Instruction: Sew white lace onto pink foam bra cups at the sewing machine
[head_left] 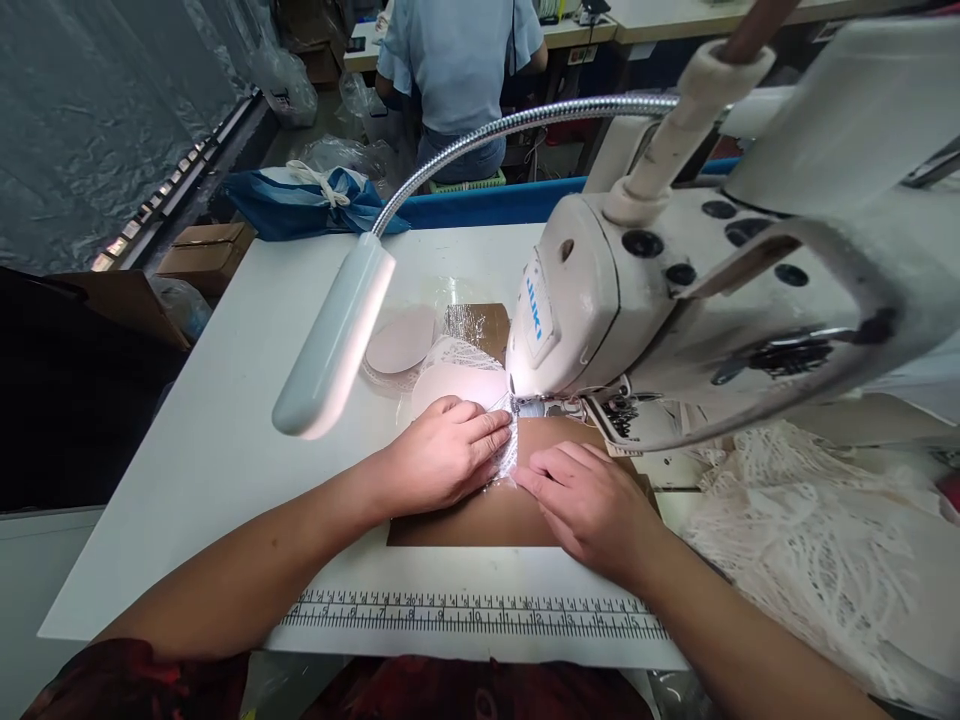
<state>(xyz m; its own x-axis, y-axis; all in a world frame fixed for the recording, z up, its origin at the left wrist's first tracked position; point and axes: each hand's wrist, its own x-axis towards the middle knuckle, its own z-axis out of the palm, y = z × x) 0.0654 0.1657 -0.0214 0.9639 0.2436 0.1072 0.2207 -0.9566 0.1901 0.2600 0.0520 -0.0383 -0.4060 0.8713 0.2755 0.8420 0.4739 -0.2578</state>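
1. Fingers first: the left hand (439, 455) lies palm down, fingers stretched out and close together, pressing on the white lace (508, 455) right beside the machine's needle area.
2. Over to the right hand (589, 500): fingers bent, the index fingertip at the lace's near right edge; whether it pinches any fabric, one cannot tell.
3. And there's the lace itself, a narrow strip showing between the two hands, running up to the needle area, over a brown sheet (465, 528) that spreads beneath both hands.
4. Just beyond the left knuckles, a pale rounded piece (454, 385) joins more lace; farther left sits a pale round pad (401, 342), with a smaller brown piece (491, 328) behind.
5. Looming on the right, the white sewing machine (574, 300), its head directly over the work.
6. A lamp (334, 335) hangs at the left on a bendy metal neck (525, 118), shining down.
7. Along the near edge of the white table (225, 400) runs a printed ruler (480, 615); a heap of pale lace (810, 555) fills the right.
8. Farthest out, blue cloth (322, 205) borders the table, and a co-worker in light blue (461, 65) sits facing away.
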